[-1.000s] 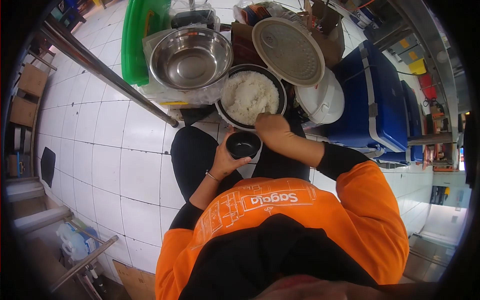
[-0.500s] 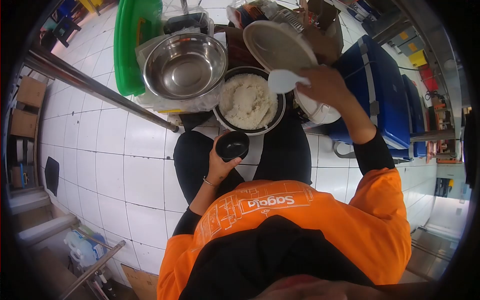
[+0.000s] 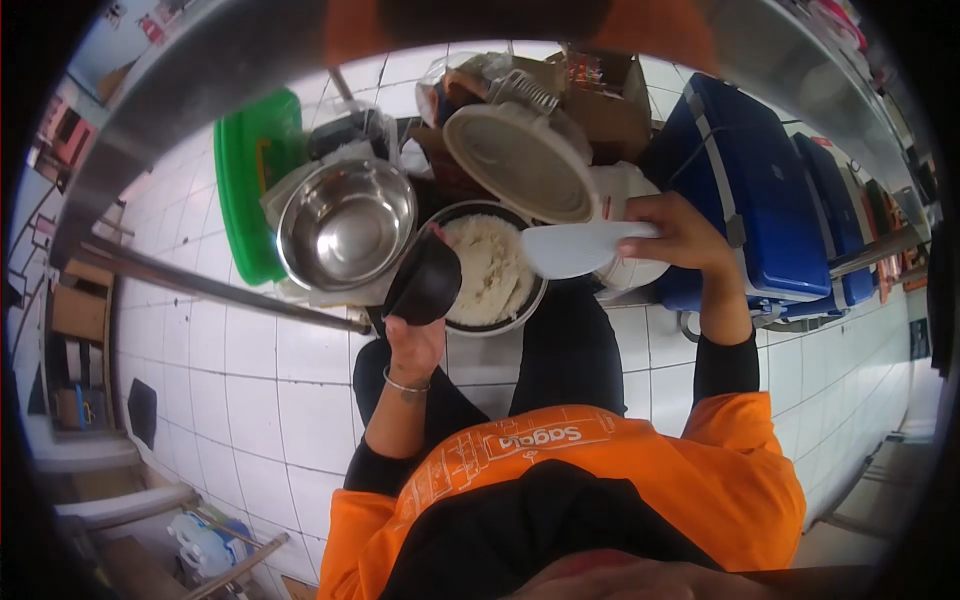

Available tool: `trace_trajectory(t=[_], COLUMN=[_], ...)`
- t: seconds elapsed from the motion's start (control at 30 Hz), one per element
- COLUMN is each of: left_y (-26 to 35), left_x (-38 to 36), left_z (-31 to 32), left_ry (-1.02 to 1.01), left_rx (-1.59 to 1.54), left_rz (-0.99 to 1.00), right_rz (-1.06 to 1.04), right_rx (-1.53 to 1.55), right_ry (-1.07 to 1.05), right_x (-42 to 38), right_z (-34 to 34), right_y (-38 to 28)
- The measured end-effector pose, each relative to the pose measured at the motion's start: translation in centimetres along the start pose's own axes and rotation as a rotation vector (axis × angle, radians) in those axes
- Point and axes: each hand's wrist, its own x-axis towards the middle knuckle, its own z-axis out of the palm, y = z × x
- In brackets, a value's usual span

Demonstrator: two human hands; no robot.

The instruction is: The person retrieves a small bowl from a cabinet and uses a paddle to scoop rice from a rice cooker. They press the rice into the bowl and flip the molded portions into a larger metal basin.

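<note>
My left hand (image 3: 416, 345) grips a small black bowl (image 3: 424, 280), tilted over the left edge of a pot of white rice (image 3: 490, 268). In my right hand (image 3: 680, 232) is a white rice paddle (image 3: 575, 249), held by its handle, its broad blade above the pot's right side. The rice cooker pot (image 3: 540, 300) has a pale rim and stands just past my knees. Its raised lid (image 3: 520, 160) leans up behind the rice. To the left of the pot sits a shiny steel basin (image 3: 347, 225). The inside of the black bowl is mostly turned from view.
A green plastic tub (image 3: 240, 190) stands at the far left. Blue cooler boxes (image 3: 750, 190) line the right side. Behind the lid is a cardboard box (image 3: 610, 105). A metal rail (image 3: 220, 285) crosses at the left, and a metal table edge (image 3: 250, 80) arches overhead.
My left hand has lifted the black bowl forward to the pot's edge and tipped it. The paddle in my right hand has swung level, still above the pot's right side. My view has shifted.
</note>
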Motion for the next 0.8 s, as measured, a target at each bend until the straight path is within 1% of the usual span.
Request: trace_trajectory(t=[0.07, 0.1, 0.17, 0.2, 0.27, 0.3, 0.37, 0.4, 0.47, 0.5, 0.57, 0.6, 0.67, 0.7, 0.73, 0.77, 0.8], left_y=[-0.2, -0.1, -0.9, -1.3, -2.6, -3.3, -3.0, -2.9, -2.5, -2.4, -2.3, -2.3, -2.3, -2.3, -2.1, -1.9, -1.6], left_x=[1.1, 1.6, 1.5, 1.5, 0.7, 0.2, -0.3, -0.5, -1.1, -1.2, -1.1, -0.6, 0.5, 0.9, 1.2, 1.4, 1.7], left_z=[1.6, 2.7, 3.7, 4.3, 4.5, 4.1, 4.1, 4.0, 3.9, 3.8, 4.0, 4.3, 5.2, 5.7, 6.1, 6.5, 6.9], left_ry=[-0.011, -0.03, -0.044, -0.051, -0.072, -0.077, -0.073, -0.062, -0.033, -0.017, 0.008, -0.005, -0.029, -0.044, -0.052, -0.059, -0.01], left_rx=[0.011, 0.065, 0.117, 0.143, 0.205, 0.227, 0.263, 0.291, 0.346, 0.372, 0.399, 0.48, 0.636, 0.713, 0.752, 0.79, 0.74], left_rz=[0.034, 0.07, 0.076, 0.08, 0.065, 0.064, 0.049, 0.03, -0.011, -0.031, -0.04, 0.03, 0.158, 0.215, 0.24, 0.266, 0.201], right_rz=[0.011, 0.238, 0.718, 0.615, 0.554, 0.387, 0.136, 0.127, 0.087, 0.079, 0.033, 0.022, -0.011, 0.044, 0.047, 0.04, 0.032], right_rx=[0.67, 0.719, 0.534, 0.393, 0.576, 0.69, 0.735, 0.738, 0.628, 0.629, 0.479, 0.475, 0.391, 0.472, 0.474, 0.46, 0.446], right_ry=[0.247, 0.359, 0.546, 0.524, 0.294, 0.155, 0.17, 0.173, -0.098, -0.1, -0.063, -0.065, 0.187, 0.197, 0.194, 0.249, 0.304], right_x=[-1.6, -2.0, 1.1, 2.3, 5.0, 6.5, 9.4, 10.5, 12.3, 12.4, 12.4, 12.4, 11.9, 11.4, 11.2, 11.1, 11.0], right_z=[-0.3, -0.1, 1.5, 4.2, 5.8, 7.4, 10.2, 10.3, 10.2, 10.2, 10.2, 10.7, 12.1, 11.6, 11.4, 11.3, 11.2], right_y=[3.6, 6.0, 6.3, 9.4, 9.1, 10.7, 10.7, 10.8, 11.0, 11.2, 11.7, 12.2, 13.5, 13.1, 13.0, 12.9, 12.7])
